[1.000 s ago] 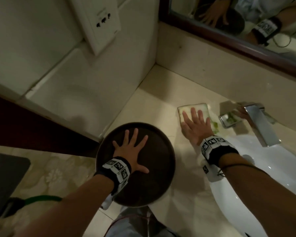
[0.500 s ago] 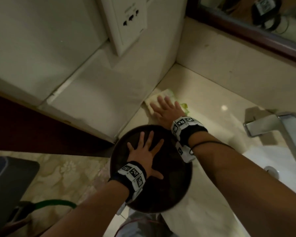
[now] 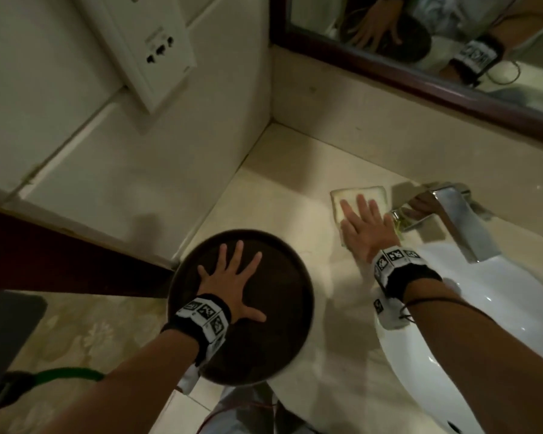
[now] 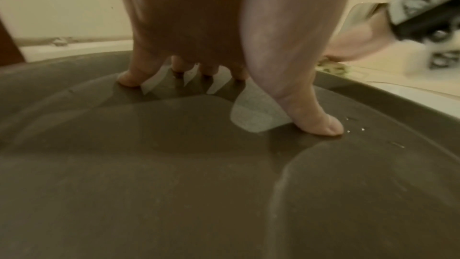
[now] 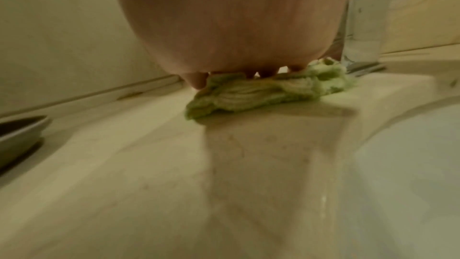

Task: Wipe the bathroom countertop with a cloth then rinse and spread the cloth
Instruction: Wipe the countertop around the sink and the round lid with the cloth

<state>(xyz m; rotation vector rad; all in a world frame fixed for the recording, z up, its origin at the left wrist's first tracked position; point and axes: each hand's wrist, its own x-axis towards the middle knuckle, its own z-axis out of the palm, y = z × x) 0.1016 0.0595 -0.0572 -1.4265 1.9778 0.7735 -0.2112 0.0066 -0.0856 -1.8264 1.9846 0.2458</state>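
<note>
A folded pale yellow-green cloth (image 3: 358, 195) (image 5: 263, 94) lies on the beige countertop (image 3: 295, 189), just left of the chrome faucet (image 3: 455, 214). My right hand (image 3: 364, 220) presses flat on the cloth with straight fingers. My left hand (image 3: 232, 277) lies spread and flat on a round dark brown tray (image 3: 273, 349) at the counter's left front edge. In the left wrist view the fingertips (image 4: 321, 123) touch the tray's surface (image 4: 224, 194). Most of the cloth is hidden under the right palm.
A white sink basin (image 3: 483, 333) sits right of the cloth. A wall with a socket plate (image 3: 151, 48) closes the left side, and a dark-framed mirror (image 3: 420, 42) runs along the back. The tray overhangs the counter edge above a patterned floor (image 3: 76, 333).
The right hand slid the cloth from the left wall corner behind the tray back rightward to beside the faucet. The left hand stayed flat on the tray.
</note>
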